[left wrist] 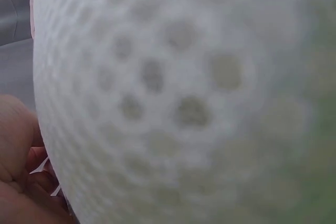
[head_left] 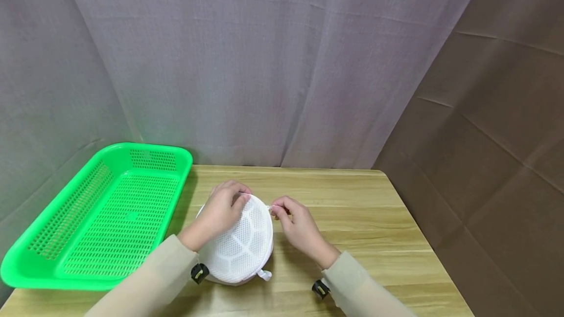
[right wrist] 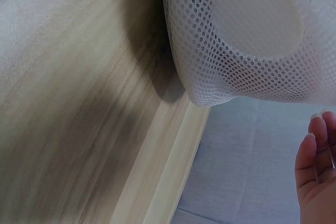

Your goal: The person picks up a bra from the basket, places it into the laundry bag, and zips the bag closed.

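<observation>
A round white mesh laundry bag [head_left: 246, 238] with a zip along its rim is on the wooden table in front of me. My left hand [head_left: 222, 212] grips its upper left edge, the thumb lying over the mesh top. At the bag's upper right rim, my right hand [head_left: 299, 224] pinches the small white zip pull [head_left: 269, 207] between thumb and finger. A short white fabric tab [head_left: 264, 274] sticks out at the lower right. Close-up mesh [left wrist: 173, 77] fills most of the left wrist view. In the right wrist view, a pale round shape [right wrist: 257, 17] shows through the bag's side.
A large green plastic basket [head_left: 187, 165] with perforated walls and floor stands to the left of the bag. Wooden table [head_left: 352, 194] surface extends to the right. Grey curtain [head_left: 246, 72] hangs behind, and a brown cloth [head_left: 493, 160] borders the right side.
</observation>
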`<state>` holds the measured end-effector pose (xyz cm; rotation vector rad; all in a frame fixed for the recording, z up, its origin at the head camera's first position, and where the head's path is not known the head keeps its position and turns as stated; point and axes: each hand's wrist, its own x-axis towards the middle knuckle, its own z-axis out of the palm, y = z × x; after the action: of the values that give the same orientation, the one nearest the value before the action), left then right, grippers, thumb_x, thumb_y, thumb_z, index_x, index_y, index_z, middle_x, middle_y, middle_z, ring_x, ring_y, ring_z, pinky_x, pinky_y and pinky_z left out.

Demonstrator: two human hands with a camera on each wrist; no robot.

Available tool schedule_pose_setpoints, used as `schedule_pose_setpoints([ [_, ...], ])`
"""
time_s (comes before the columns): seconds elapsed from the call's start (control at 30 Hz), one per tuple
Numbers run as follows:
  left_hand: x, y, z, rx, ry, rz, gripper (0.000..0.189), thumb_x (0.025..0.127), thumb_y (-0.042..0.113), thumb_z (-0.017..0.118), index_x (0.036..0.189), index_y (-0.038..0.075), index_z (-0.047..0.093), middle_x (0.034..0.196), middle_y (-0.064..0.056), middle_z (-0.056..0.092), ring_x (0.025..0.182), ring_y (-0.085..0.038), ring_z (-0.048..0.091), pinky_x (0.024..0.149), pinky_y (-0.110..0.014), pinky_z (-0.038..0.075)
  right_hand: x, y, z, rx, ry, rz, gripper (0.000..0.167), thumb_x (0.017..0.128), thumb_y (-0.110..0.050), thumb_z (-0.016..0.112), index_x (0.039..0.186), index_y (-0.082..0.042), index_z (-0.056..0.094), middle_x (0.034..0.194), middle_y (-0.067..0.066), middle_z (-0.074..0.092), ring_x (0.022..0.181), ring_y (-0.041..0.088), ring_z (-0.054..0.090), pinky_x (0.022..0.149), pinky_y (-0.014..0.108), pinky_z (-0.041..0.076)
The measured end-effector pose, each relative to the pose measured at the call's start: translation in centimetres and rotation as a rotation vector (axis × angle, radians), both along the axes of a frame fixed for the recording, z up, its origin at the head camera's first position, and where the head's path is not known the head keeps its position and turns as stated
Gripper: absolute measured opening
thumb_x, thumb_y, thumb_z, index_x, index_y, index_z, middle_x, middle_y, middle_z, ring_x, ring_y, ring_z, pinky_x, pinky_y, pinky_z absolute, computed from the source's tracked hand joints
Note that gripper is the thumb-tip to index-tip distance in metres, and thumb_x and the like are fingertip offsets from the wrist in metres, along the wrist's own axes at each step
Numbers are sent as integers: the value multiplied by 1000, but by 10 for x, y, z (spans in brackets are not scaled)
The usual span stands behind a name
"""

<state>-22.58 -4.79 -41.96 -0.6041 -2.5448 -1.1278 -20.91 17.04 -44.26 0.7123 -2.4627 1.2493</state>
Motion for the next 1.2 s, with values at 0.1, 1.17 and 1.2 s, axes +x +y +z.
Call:
schedule_pose_setpoints([
  [0.1, -1, -1, 1, 8, -9, -2, 6, 93, 11, 63, 95, 9, 68, 102, -4, 65, 106, -26, 56, 103, -47, 32, 0, 1, 0, 6, 2, -1, 9, 98, -16, 58, 92, -17, 65, 81, -5, 62, 77, 7, 59, 69, 26, 51],
  [1.17, 3, 8, 8, -66, -16, -133, 24, 90, 26, 69, 109, 11, 70, 112, -1, 64, 113, -26, 54, 101, -47, 33, -1, 3, 2, 44, 13, -15, 8, 98, -15, 58, 94, -16, 64, 82, -2, 63, 77, 7, 57, 68, 26, 50],
  [1.2, 2, 9, 7, -73, -6, -136, 24, 90, 26, 69, 109, 12, 70, 112, -1, 64, 111, -26, 54, 101, -46, 33, -1, 3, 2, 44, 16, -16, 8, 98, -15, 58, 94, -16, 64, 81, -5, 62, 77, 7, 57, 68, 26, 50],
])
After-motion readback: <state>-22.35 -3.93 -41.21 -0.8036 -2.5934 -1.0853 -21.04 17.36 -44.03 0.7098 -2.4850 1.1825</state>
